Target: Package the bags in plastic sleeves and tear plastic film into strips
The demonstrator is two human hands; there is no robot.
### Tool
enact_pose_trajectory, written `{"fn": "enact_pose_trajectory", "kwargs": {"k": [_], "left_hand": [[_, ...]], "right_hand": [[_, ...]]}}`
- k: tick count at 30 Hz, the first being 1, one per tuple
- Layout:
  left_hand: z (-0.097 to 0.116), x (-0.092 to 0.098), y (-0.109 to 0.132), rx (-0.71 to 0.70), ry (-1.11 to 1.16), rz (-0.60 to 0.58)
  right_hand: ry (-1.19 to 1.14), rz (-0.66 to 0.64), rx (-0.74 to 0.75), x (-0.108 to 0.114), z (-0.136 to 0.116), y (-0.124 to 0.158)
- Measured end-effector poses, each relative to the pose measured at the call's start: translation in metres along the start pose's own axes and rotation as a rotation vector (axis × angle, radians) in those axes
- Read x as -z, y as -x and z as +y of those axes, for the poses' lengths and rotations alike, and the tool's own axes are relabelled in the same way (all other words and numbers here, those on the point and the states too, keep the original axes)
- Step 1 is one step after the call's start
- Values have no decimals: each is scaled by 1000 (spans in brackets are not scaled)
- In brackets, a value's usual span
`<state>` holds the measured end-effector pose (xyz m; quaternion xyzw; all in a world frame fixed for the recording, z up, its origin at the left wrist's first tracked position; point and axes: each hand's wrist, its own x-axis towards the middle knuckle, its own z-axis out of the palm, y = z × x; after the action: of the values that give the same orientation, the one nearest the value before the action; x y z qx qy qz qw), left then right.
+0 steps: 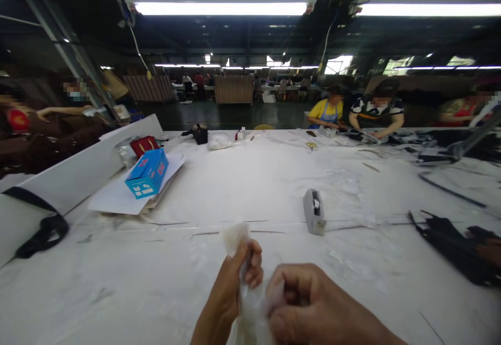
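Note:
A thin, whitish translucent plastic bag [252, 311] hangs between my two hands at the bottom middle of the view, over the white table. My left hand [237, 277] is closed around it, and a bunched end sticks up above the thumb. Close to its right, my right hand [309, 303] pinches another part of the bag between thumb and fingers. Motion blurs the lower part of the bag, so I cannot tell whether anything is inside. Beyond my hands, a grey tape dispenser [314, 212] stands on the table, touched by neither hand.
A blue box [147, 173] rests on white sheets [117, 196] at the left, beside a low white board [94, 162]. A black strap [43, 235] lies nearer. Dark bag-like items [450, 246] lie at the right. Co-workers [376, 110] work across the table.

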<state>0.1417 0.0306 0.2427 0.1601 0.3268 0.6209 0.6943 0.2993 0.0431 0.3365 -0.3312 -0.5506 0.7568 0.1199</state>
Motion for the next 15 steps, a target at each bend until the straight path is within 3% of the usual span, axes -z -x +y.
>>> {"fn": "enact_pose_trajectory", "kwargs": {"k": [4,6,15], "left_hand": [[-20,-9,5,75,19,88],[-25,-12,5,97,18,123],[-30,-19,-1,184,-187,-127]], "right_hand": [[267,386,324,5,6,-29],[399,512,432,12,9,-35],[247,482,300,32,17,-39]]}}
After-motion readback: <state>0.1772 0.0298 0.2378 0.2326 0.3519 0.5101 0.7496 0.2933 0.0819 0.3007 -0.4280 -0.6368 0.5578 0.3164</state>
